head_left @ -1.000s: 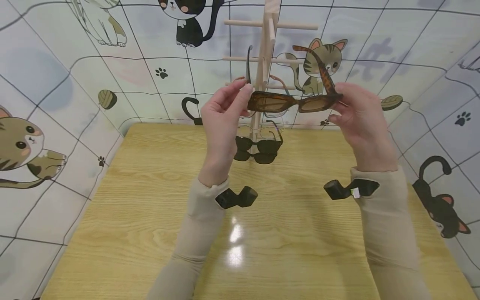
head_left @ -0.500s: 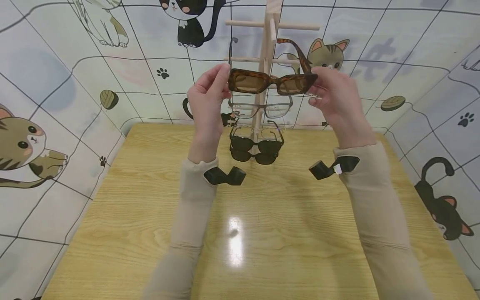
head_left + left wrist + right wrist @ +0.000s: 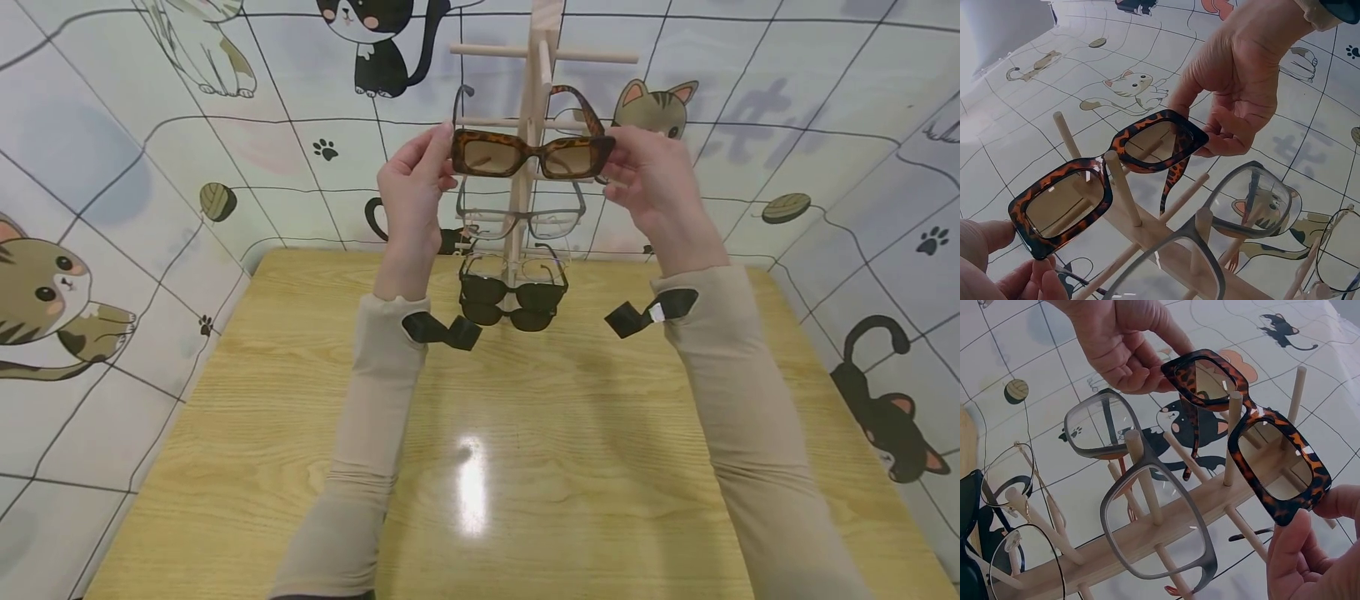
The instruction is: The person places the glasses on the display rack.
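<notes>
Tortoiseshell sunglasses [image 3: 491, 154] with brown lenses are held level at the wooden stand [image 3: 534, 92], their temples pointing toward the back wall. My left hand [image 3: 415, 187] pinches the left end of the frame between thumb and fingers. At the opposite end, my right hand [image 3: 660, 179] grips the right hinge corner. In the left wrist view, the bridge of the tortoiseshell sunglasses [image 3: 1157, 140] is at the tip of a wooden peg [image 3: 1124, 187]; whether it bears weight is unclear. Grey-framed glasses [image 3: 1166, 469] hang on the peg below.
Lower on the stand hang thin wire-rimmed glasses [image 3: 1029, 531] and two dark sunglasses [image 3: 517, 293]. Bare crossbars [image 3: 596, 56] stick out near the stand's top. Beneath is a wood-grain table [image 3: 525, 467], with a cat-patterned wall covering [image 3: 285, 183] behind and at the sides.
Both hands have carried the tortoiseshell sunglasses up and to the left, over the stand's middle line. The grey-framed glasses below have come into view.
</notes>
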The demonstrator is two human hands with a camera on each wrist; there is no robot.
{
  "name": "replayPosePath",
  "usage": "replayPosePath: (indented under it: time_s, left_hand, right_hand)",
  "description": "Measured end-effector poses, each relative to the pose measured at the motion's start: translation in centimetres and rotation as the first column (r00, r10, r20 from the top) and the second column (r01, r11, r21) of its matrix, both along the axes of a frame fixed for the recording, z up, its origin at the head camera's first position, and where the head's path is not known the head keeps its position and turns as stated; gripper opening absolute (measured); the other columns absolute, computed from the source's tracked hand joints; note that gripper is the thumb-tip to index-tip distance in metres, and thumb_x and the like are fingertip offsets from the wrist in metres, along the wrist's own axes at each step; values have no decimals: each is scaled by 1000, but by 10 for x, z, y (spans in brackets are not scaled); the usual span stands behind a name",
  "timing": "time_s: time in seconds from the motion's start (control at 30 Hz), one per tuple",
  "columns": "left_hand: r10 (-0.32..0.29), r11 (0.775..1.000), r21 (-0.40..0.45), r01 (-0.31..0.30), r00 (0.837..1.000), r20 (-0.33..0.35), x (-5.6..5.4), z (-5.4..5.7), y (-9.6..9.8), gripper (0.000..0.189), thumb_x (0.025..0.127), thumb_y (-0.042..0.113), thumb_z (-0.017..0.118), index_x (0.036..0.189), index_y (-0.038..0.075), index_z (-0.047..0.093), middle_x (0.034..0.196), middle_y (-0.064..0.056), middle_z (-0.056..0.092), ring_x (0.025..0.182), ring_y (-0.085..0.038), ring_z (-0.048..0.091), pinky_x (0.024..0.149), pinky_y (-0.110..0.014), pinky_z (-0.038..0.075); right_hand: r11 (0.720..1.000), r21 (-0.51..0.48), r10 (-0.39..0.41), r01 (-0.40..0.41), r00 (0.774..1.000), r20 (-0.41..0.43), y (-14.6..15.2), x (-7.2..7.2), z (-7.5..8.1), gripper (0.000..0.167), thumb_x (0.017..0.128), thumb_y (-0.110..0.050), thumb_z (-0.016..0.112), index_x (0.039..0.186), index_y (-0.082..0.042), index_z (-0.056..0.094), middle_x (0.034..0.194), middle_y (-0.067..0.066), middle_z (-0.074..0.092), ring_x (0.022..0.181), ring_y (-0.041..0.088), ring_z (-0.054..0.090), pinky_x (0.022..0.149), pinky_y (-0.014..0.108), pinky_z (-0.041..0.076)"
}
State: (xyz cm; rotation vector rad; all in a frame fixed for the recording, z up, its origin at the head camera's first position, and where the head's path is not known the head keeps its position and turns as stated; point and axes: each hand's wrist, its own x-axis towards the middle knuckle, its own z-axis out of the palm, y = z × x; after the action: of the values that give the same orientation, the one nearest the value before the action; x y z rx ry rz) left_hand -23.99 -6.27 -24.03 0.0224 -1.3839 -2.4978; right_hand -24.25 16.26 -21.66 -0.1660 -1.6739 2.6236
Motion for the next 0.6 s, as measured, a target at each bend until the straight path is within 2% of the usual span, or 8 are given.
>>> replayPosePath:
  time_s: [0.17, 0.33, 0.6]
  left_hand:
    - [-1, 1000, -10, 2, 1000, 12, -4, -5, 0, 17, 88, 13, 67, 96, -2, 69, 67, -3, 57, 58, -11, 48, 54, -20, 42]
    - [0, 1000, -26, 0, 1000, 29, -5, -6, 0, 18, 88, 15, 67, 97, -1, 69, 70, -3, 61, 58, -12, 50, 53, -20, 43]
    - [-21, 999, -46, 24, 997, 74, -7, -8, -2, 21, 89, 18, 66, 101, 0, 68, 77, -5, 63, 60, -12, 53, 56, -20, 45]
  right_hand:
    - [1000, 11, 4, -5, 1000, 23, 0, -2, -3, 7, 86, -7, 66, 83, -2, 66, 67, 7, 61, 57, 17, 55, 42, 24, 40]
    - [1000, 17, 18, -18, 1000, 9, 0, -2, -5, 7, 87, -7, 66, 82, -2, 66, 67, 7, 61, 56, 17, 55, 41, 24, 40]
    - [999, 30, 28, -28, 1000, 6, 3, -1, -7, 12, 83, -10, 71, 89, -1, 66, 69, 8, 62, 58, 17, 55, 42, 23, 42]
